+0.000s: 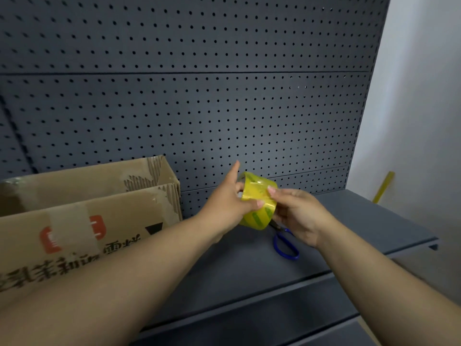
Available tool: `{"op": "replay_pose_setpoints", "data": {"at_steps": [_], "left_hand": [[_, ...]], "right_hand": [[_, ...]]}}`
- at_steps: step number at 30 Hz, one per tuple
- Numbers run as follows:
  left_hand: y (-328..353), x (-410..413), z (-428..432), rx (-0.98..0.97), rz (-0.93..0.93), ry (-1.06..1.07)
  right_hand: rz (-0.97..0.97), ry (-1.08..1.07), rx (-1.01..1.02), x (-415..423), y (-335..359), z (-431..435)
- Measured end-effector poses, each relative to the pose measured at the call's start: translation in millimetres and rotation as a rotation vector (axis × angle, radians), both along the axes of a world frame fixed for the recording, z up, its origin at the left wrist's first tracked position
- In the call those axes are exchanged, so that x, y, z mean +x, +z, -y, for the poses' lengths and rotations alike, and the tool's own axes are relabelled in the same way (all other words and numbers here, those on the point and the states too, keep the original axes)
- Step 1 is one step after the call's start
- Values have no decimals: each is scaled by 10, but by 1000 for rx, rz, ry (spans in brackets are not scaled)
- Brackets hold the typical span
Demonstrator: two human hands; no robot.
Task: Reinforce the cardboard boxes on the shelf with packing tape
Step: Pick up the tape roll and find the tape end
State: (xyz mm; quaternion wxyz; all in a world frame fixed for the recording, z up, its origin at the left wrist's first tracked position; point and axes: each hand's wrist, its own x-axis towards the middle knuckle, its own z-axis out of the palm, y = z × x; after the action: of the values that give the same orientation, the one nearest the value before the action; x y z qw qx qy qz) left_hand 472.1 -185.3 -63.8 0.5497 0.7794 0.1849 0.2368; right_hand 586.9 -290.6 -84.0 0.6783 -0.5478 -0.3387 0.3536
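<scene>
A roll of yellow packing tape (pixel 258 196) is held above the dark grey shelf (pixel 249 260), between both hands. My left hand (pixel 225 203) grips the roll from the left, thumb on its face and index finger pointing up. My right hand (pixel 296 213) pinches the roll's right edge with thumb and fingers. An open cardboard box (pixel 82 216) with red and black print and torn top edges stands on the shelf to the left of the hands, with old tape strips on its front.
Blue-handled scissors (pixel 285 244) lie on the shelf just below the tape roll, partly hidden by my right hand. A dark pegboard (pixel 199 108) backs the shelf. A white wall (pixel 419 96) is at the right, with a yellow strip (pixel 384 187) leaning against it.
</scene>
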Motion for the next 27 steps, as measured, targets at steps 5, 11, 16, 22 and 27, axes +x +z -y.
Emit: {"op": "replay_pose_setpoints", "data": {"at_steps": [5, 11, 16, 22, 27], "left_hand": [[507, -342, 67, 549, -195, 228], [905, -1080, -374, 1218, -272, 424], [954, -1737, -732, 1420, -665, 486], [1081, -2361, -1042, 1097, -1144, 649], [1000, -2932, -1406, 906, -940, 712]], "right_hand": [[297, -123, -175, -83, -103, -113], [1180, -107, -804, -492, -294, -426], [1349, -11, -1170, -639, -251, -687], [1409, -250, -1117, -796, -200, -657], [1295, -611, -316, -1541, 238, -838]]}}
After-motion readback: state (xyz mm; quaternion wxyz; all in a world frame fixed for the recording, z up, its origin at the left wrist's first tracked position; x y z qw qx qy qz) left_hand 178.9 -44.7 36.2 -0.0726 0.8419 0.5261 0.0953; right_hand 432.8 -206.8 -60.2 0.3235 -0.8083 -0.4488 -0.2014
